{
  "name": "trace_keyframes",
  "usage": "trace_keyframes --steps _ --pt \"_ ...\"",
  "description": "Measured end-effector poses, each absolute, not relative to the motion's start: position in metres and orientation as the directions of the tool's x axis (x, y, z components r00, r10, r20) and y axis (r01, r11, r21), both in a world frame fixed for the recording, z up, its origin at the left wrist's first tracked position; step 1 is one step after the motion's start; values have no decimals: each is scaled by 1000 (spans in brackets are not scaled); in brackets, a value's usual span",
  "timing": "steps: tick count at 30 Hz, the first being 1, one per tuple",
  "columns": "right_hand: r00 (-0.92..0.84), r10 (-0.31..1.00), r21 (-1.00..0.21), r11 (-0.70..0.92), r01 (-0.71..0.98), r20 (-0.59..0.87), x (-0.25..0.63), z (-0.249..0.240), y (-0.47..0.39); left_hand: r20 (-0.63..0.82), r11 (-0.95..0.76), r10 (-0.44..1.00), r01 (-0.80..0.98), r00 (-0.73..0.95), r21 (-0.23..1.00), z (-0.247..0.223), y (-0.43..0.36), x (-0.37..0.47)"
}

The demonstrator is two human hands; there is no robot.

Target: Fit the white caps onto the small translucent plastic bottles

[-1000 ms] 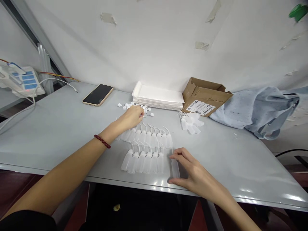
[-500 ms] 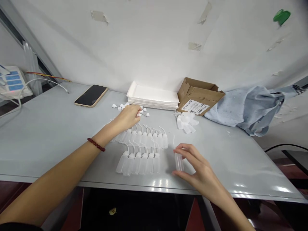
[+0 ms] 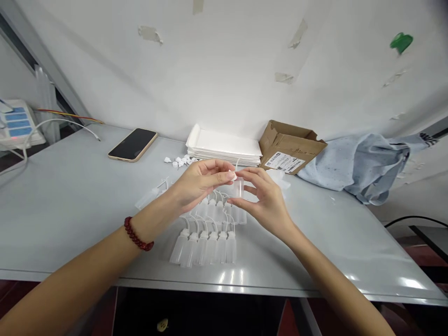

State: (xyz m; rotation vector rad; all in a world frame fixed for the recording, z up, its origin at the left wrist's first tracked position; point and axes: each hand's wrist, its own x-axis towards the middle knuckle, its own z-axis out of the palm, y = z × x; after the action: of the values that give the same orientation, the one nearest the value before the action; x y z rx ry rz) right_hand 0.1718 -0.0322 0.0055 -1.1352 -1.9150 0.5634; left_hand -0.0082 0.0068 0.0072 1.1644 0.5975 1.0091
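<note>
My right hand (image 3: 266, 195) pinches a small clear plastic bottle (image 3: 238, 187) between thumb and fingers, holding it above the table. At the bottle's neck, my left hand (image 3: 199, 181) has thumb and fingertips closed on a white cap (image 3: 232, 175). A thin white tube stands up beside the cap. Below the hands lies a front row of translucent bottles (image 3: 203, 248) with caps and curved tubes. Another row of bottles (image 3: 214, 211) behind it is partly hidden by my hands. Loose white caps (image 3: 180, 162) lie scattered beyond my left hand.
White padded envelopes (image 3: 224, 142) are stacked against the wall, beside an open cardboard box (image 3: 296, 144). A phone (image 3: 133, 144) lies back left, near a power strip (image 3: 19, 123). Light blue cloth (image 3: 353, 163) bunches at the right. Translucent white pieces (image 3: 280, 178) lie before the box.
My left hand has come from the loose caps toward the middle with a cap. My right hand has lifted the bottle up and left, so both hands now meet at its neck.
</note>
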Motion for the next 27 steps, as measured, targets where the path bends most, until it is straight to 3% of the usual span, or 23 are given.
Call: trace_keyframes --steps 4,10,19,27 --pt "-252 863 -734 505 454 438 167 -7 -23 128 18 933 -401 336 916 2 6 -4" --pt "-254 875 -734 483 478 412 168 -18 -26 224 -170 958 -276 177 946 -5 3 4" --pt "-299 833 -688 553 470 466 165 -21 -33 217 -181 963 -217 158 959 -14 4 8" --pt "-368 740 -476 654 588 563 168 -30 -32 174 -143 967 -169 186 975 -12 1 9"
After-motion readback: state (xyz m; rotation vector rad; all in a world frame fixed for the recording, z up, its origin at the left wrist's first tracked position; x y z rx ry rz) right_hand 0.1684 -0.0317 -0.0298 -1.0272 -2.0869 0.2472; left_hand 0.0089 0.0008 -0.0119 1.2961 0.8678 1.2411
